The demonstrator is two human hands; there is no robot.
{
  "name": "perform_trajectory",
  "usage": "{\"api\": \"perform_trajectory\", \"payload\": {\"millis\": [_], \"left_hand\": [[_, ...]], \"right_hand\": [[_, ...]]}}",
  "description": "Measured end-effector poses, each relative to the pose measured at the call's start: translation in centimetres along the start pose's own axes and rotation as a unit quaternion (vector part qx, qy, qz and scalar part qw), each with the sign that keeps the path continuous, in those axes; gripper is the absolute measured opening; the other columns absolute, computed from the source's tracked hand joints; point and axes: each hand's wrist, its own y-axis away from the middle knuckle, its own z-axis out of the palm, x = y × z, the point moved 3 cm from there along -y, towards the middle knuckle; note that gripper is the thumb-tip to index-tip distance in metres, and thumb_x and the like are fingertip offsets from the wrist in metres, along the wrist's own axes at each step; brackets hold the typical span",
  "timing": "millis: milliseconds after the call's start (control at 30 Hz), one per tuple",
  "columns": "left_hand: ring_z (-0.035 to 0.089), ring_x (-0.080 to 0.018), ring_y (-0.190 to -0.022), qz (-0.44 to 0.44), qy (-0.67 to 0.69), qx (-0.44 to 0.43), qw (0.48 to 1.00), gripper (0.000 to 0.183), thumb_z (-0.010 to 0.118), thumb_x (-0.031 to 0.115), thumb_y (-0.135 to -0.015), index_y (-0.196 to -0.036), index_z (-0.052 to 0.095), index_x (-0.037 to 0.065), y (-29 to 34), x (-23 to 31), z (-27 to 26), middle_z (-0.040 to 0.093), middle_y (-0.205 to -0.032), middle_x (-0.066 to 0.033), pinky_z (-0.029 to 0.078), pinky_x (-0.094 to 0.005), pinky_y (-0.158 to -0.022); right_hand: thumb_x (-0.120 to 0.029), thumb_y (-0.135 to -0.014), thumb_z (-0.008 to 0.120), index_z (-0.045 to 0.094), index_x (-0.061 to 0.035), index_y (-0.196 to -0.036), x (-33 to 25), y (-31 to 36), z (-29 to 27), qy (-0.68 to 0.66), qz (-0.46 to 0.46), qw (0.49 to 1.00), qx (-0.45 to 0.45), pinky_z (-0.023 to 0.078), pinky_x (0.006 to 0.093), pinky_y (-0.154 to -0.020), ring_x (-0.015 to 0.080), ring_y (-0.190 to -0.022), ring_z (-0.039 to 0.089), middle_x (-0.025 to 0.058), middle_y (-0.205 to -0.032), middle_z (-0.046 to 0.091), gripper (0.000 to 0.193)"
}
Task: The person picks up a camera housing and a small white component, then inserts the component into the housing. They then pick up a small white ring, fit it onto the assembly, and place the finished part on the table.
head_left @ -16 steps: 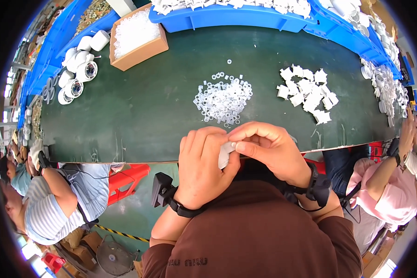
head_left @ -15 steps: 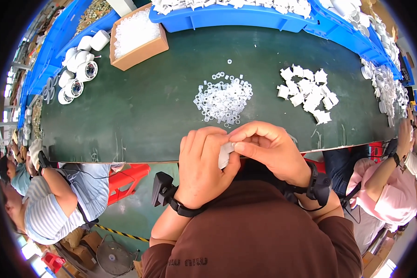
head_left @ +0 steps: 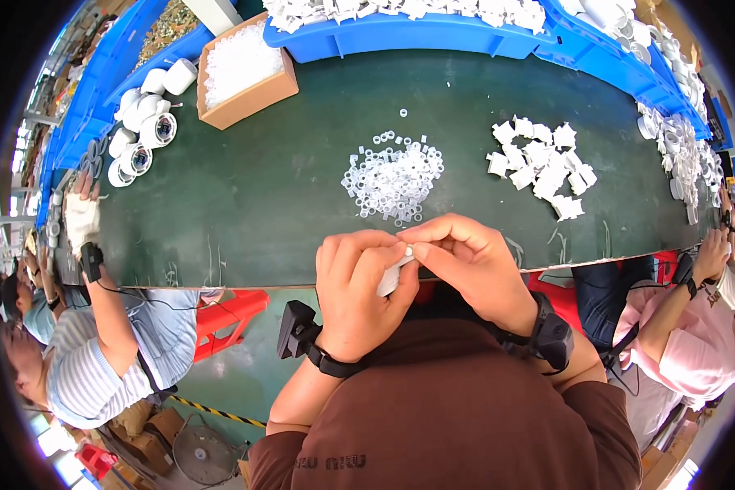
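Hands pressed together at the near edge of the bench: left hand curled round a small white plastic part, right hand pinching its top end with fingertips. Heap of small white rings just beyond at 12 o'clock. Pile of larger white fittings at 1 o'clock. Cardboard box of white pieces at 11 o'clock. Blue trays along the far edge.
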Motion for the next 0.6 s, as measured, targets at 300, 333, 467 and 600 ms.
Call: {"api": "perform_trajectory", "payload": {"millis": [300,333,467,600], "left_hand": [[0.063,-0.0306,-0.105,0.039,0.007,-0.135,0.990,0.030,0.081,0.003,-0.069,-0.096,0.070,0.009,-1.2,-2.1,-3.3,0.070,-0.110,-0.0057,0.047,-0.0436,-0.095],[0.060,-0.0329,-0.116,0.039,-0.099,-0.117,0.987,0.028,0.082,0.009,-0.073,-0.099,0.072,0.015,-1.2,-3.0,-4.0,0.069,-0.118,-0.0048,0.043,-0.0476,-0.101],[0.036,-0.0430,-0.144,-0.074,-0.355,0.077,0.929,0.045,0.066,0.015,-0.096,-0.140,0.060,0.010,-0.9,-7.6,-8.1,0.046,-0.155,-0.0181,0.028,-0.0526,-0.117],[0.039,-0.0384,-0.137,-0.113,-0.251,0.075,0.959,0.048,0.066,0.011,-0.095,-0.141,0.056,0.004,-0.7,-6.2,-6.0,0.047,-0.151,-0.0182,0.031,-0.0498,-0.113]], "right_hand": [[-0.002,-0.102,0.060,0.067,0.0017,-0.115,0.9,0.2,0.3,0.054,0.024,0.998,-0.022,0.052,0.0236,-0.085,0.0066,-0.099,0.063,0.0039,-0.112,0.070,0.016],[-0.004,-0.102,0.061,0.067,0.0011,-0.117,0.1,0.7,0.0,0.122,0.003,0.992,-0.025,0.051,0.0235,-0.085,0.0055,-0.097,0.062,0.0027,-0.111,0.070,0.017],[-0.002,-0.101,0.061,0.068,0.0011,-0.111,-1.5,1.8,-1.5,0.178,-0.069,0.981,0.028,0.052,0.0252,-0.085,0.0073,-0.095,0.065,0.0040,-0.106,0.072,0.013],[0.001,-0.100,0.062,0.068,0.0010,-0.109,-1.4,3.1,-4.6,0.219,-0.182,0.945,0.159,0.055,0.0274,-0.085,0.0122,-0.095,0.070,0.0057,-0.104,0.072,0.012]]}}
